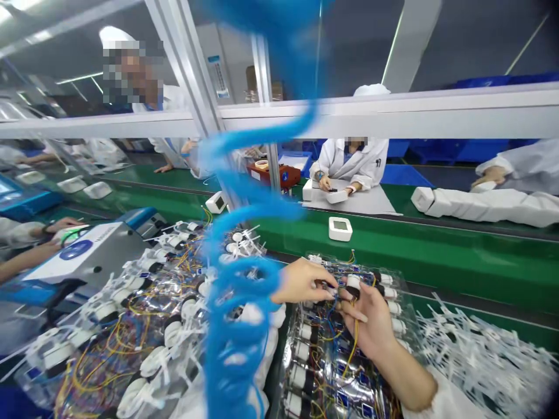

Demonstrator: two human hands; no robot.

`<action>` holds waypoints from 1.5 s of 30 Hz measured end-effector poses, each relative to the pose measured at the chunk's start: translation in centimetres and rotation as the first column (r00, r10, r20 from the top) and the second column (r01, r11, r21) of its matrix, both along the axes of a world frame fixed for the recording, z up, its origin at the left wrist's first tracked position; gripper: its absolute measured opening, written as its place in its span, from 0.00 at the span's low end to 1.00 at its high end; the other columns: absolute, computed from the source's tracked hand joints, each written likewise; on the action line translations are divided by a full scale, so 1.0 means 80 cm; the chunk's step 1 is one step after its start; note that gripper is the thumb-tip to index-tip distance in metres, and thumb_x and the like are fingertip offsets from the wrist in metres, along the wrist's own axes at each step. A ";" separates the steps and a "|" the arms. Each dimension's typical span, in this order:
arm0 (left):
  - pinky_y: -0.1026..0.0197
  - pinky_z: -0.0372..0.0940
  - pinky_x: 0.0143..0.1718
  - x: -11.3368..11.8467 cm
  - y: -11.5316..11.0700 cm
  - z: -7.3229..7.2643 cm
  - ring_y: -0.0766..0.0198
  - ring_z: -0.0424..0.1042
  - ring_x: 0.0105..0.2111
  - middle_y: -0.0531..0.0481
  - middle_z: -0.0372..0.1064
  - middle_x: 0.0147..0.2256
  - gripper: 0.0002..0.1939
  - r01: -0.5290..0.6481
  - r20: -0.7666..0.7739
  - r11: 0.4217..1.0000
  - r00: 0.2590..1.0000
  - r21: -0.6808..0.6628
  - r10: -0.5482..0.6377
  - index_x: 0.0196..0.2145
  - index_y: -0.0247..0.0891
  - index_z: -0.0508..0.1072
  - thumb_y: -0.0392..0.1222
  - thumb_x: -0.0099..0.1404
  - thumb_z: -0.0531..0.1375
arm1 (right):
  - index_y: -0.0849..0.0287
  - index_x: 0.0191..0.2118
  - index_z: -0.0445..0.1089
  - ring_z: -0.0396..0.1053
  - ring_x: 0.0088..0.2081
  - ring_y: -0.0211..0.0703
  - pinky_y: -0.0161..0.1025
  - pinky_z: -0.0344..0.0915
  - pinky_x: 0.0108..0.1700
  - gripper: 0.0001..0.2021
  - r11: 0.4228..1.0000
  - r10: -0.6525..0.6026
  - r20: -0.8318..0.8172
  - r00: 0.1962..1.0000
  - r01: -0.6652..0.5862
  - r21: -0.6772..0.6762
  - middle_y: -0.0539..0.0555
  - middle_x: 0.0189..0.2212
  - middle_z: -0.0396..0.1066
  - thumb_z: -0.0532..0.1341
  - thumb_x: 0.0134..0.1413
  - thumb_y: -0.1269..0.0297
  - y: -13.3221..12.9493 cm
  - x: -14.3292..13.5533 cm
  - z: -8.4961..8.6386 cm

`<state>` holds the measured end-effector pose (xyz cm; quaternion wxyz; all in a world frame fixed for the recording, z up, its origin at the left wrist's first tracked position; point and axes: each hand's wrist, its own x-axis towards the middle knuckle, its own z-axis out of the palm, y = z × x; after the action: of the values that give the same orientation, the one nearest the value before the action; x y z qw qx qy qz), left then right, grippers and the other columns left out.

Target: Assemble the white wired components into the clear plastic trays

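Observation:
My right hand [371, 317] is closed on a small white and black cylindrical part [353, 283] with yellow and blue wires trailing from it. Close beside it, my left hand [305, 280] pinches at something small by the wires, its fingertips nearly meeting the right fingers; what it grips is too small to make out. Beneath both hands lies a clear plastic tray [340, 381] holding rows of similar white and black parts with coloured wires and small blue boards. A blue coiled air hose [244, 273] hangs in front of my left forearm and hides it.
White plastic strips [489, 355] are heaped at right. More wired parts with white ties [117, 326] cover the left side. A green conveyor belt [437, 250] runs behind, carrying a white device with a screen [340, 228]. Co-workers in white sit across it, below a metal frame [393, 119].

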<state>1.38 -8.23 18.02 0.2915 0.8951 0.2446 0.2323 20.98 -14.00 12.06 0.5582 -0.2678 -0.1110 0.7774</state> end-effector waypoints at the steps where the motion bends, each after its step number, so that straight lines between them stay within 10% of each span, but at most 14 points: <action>1: 0.63 0.70 0.41 0.001 0.001 0.000 0.62 0.77 0.35 0.46 0.78 0.39 0.12 0.036 0.021 0.999 0.999 -0.015 -0.035 0.44 0.36 0.79 0.44 0.65 0.65 | 0.56 0.36 0.70 0.49 0.13 0.26 0.32 0.71 0.28 0.11 1.000 0.000 0.009 1.000 0.000 0.011 0.44 0.23 0.67 0.69 0.48 0.61 -0.001 0.000 -0.001; 5: 0.62 0.69 0.47 0.010 0.005 -0.004 0.60 0.76 0.42 0.43 0.77 0.43 0.13 0.147 0.101 0.989 0.985 -0.031 -0.143 0.44 0.36 0.79 0.45 0.64 0.66 | 0.56 0.33 0.70 0.52 0.14 0.27 0.27 0.60 0.17 0.11 0.999 -0.030 0.015 0.999 0.030 0.029 0.48 0.27 0.72 0.71 0.49 0.58 -0.002 0.003 -0.012; 11: 0.60 0.65 0.57 0.017 0.008 -0.009 0.58 0.73 0.52 0.42 0.76 0.48 0.10 0.105 0.154 0.994 0.983 -0.025 -0.100 0.44 0.36 0.79 0.41 0.66 0.65 | 0.58 0.33 0.73 0.51 0.14 0.26 0.39 0.76 0.32 0.11 0.993 0.110 0.017 0.994 -0.109 -0.043 0.44 0.23 0.69 0.74 0.46 0.67 0.000 0.000 -0.021; 18: 0.61 0.66 0.56 0.009 0.011 -0.012 0.59 0.74 0.50 0.41 0.76 0.47 0.12 0.073 0.282 0.993 0.958 -0.087 -0.046 0.45 0.34 0.79 0.41 0.65 0.66 | 0.55 0.36 0.74 0.63 0.20 0.34 0.34 0.73 0.24 0.15 0.987 0.091 0.164 0.982 -0.068 -0.142 0.47 0.25 0.70 0.77 0.44 0.63 0.000 0.002 -0.018; 45: 0.63 0.64 0.58 0.020 0.019 -0.025 0.59 0.73 0.52 0.42 0.76 0.49 0.11 0.145 0.151 0.986 0.980 -0.087 -0.131 0.45 0.35 0.80 0.39 0.64 0.66 | 0.56 0.36 0.73 0.66 0.22 0.39 0.35 0.67 0.24 0.25 0.982 0.187 0.279 0.942 -0.168 -0.092 0.48 0.23 0.68 0.83 0.28 0.64 -0.008 0.002 -0.045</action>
<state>2.98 -6.71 16.06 0.3673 0.8754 0.1710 0.2637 21.17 -14.64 8.43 0.4549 -0.3846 -0.1882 0.7808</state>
